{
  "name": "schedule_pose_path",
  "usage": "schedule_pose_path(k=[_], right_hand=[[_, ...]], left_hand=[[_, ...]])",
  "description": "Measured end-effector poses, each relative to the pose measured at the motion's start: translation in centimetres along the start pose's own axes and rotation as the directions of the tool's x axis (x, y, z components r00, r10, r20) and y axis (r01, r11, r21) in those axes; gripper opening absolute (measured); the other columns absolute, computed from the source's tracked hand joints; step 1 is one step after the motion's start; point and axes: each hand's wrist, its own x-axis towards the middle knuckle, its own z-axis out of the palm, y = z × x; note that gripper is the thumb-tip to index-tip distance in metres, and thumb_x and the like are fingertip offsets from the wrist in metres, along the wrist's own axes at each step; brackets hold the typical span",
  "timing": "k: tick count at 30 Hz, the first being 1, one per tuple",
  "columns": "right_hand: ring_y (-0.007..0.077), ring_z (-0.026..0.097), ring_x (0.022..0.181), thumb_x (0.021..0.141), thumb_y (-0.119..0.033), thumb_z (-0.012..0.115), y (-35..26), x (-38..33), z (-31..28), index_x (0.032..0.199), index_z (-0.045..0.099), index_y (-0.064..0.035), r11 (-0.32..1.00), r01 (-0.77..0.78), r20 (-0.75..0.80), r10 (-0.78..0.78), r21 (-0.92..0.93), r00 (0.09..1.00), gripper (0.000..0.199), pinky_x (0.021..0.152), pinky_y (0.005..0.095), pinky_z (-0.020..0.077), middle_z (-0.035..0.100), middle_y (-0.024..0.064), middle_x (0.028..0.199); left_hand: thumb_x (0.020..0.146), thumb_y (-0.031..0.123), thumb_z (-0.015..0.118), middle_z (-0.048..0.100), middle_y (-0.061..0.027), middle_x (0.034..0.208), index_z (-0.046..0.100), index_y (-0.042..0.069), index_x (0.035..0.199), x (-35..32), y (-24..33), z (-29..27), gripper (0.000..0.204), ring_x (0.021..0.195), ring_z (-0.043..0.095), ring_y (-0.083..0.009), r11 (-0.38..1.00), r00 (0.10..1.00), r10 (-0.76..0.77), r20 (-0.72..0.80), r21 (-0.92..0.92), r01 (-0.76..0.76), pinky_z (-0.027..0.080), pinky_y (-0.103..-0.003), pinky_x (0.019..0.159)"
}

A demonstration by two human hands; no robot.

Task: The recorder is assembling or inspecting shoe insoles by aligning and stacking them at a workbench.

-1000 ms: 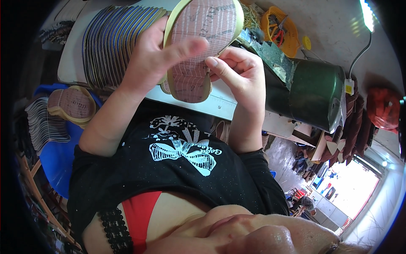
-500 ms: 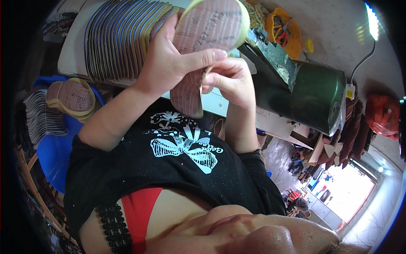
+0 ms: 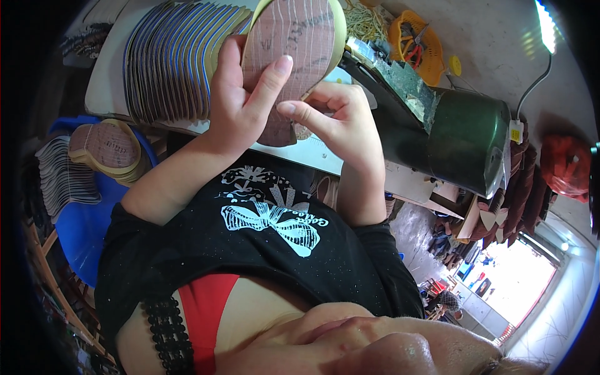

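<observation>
A shoe insole [image 3: 294, 37], pinkish brown with stitched lines and a yellow edge, is held up over the bench edge. My left hand [image 3: 240, 103] grips its left side, the thumb lying across its face. My right hand [image 3: 340, 115] pinches the insole's lower right edge between thumb and fingers. The insole's narrower lower part shows below my hands. Just left of it, a long row of insoles [image 3: 175, 62] stands on edge on the pale worktable [image 3: 106, 87].
To the left, a blue chair [image 3: 81, 231] bears yellow-edged insoles [image 3: 109, 147] and a stack of grey ones [image 3: 65, 175]. A dark green sewing machine [image 3: 469, 140] stands at right. Behind it are a yellow basket [image 3: 394, 31] with tools and a lit lamp [image 3: 547, 28]. A red bag [image 3: 565, 169] hangs farther right.
The insole has shifted left and a little up, its lower part swinging in behind my hands. My left thumb has drawn back from my right fingers onto the insole's face.
</observation>
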Motion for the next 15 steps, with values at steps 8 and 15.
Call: schedule_pose_path(k=[8, 15], right_hand=[[0.0055, 0.056, 0.082, 0.086, -0.014, 0.068, 2.4, -1.9, 0.3, 0.101, 0.063, 0.0036, 0.975, -0.089, 0.045, 0.081, 0.205, 0.996, 0.024, 0.073, 0.0229, 0.0480, 0.064, 0.0032, 0.088], [0.0069, 0.058, 0.071, 0.090, -0.024, 0.063, 3.4, -3.0, 1.0, 0.092, 0.065, 0.0016, 0.903, -0.010, -0.207, 0.109, 0.429, 0.972, 0.025, 0.064, 0.0223, 0.0474, 0.065, 0.0022, 0.080]], left_hand=[[0.090, 0.023, 0.063, 0.066, -0.0058, 0.097, 0.059, 0.000, 0.104, 5.0, -0.3, 0.5, 0.027, 0.088, 0.062, -0.0095, 0.912, 0.953, -0.301, -0.039, -0.302, 0.276, 0.047, -0.023, 0.080], [0.084, 0.029, 0.067, 0.066, -0.0055, 0.088, 0.063, -0.002, 0.105, 8.4, -2.5, 1.8, 0.038, 0.076, 0.063, -0.0110, 0.861, 0.882, -0.440, 0.167, -0.203, 0.467, 0.049, -0.023, 0.071]])
